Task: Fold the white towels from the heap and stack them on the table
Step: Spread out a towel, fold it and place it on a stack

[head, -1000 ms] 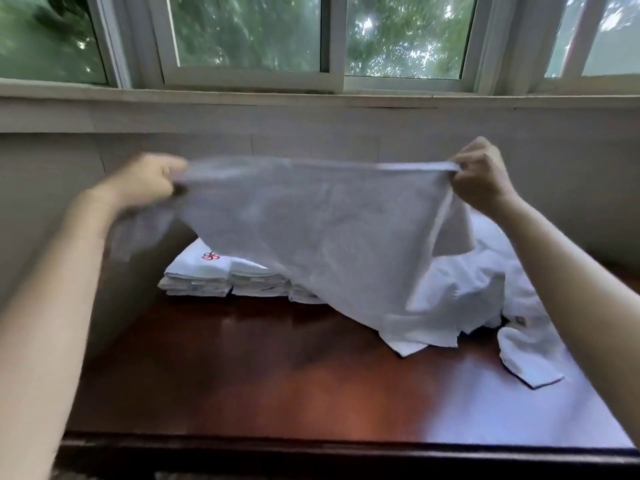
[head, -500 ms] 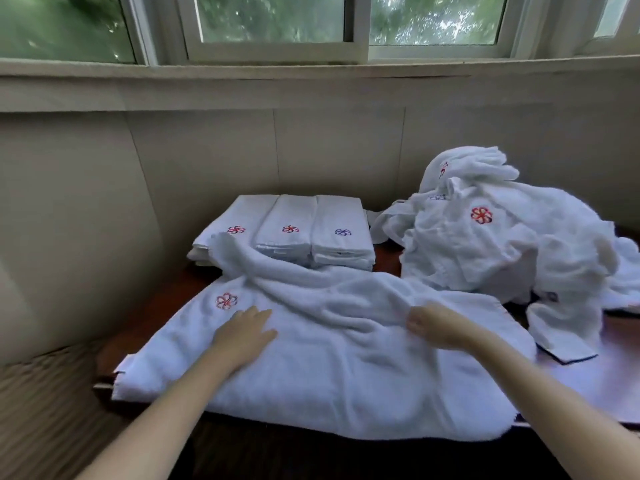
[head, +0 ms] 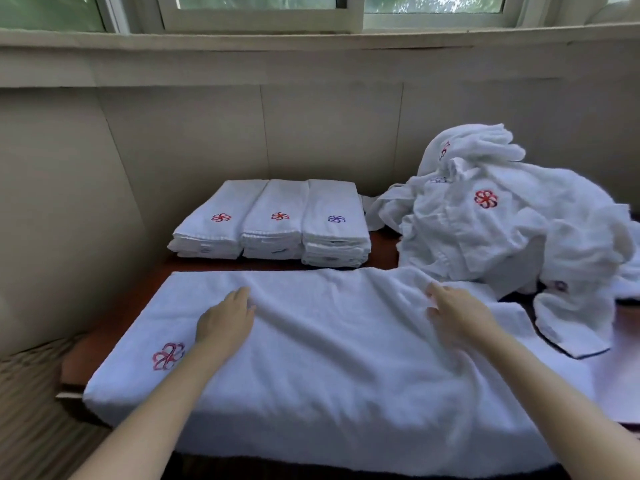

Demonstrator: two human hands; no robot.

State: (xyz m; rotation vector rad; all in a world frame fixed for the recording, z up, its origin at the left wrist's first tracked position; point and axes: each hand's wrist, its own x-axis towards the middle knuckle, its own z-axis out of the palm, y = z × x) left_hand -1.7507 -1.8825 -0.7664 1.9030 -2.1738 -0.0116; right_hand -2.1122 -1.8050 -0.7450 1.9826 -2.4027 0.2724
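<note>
A white towel (head: 329, 368) with a red flower mark lies spread flat across the front of the dark wooden table (head: 90, 355), its near edge hanging over the front. My left hand (head: 227, 318) rests flat on its left half, fingers straight. My right hand (head: 457, 311) lies on its right half, fingers relaxed on a small ridge of cloth. Behind the towel stand three stacks of folded white towels (head: 273, 220) side by side. A heap of unfolded white towels (head: 502, 230) is piled at the back right.
A tiled wall and window sill (head: 311, 46) run close behind the table. A side wall (head: 52, 220) closes in on the left. A loose towel end (head: 568, 327) lies on the table at the right.
The towel went from held up by its top corners, to lying rumpled on the table, to spread flat. Both hands moved up and apart over it, smoothing out its far edge.
</note>
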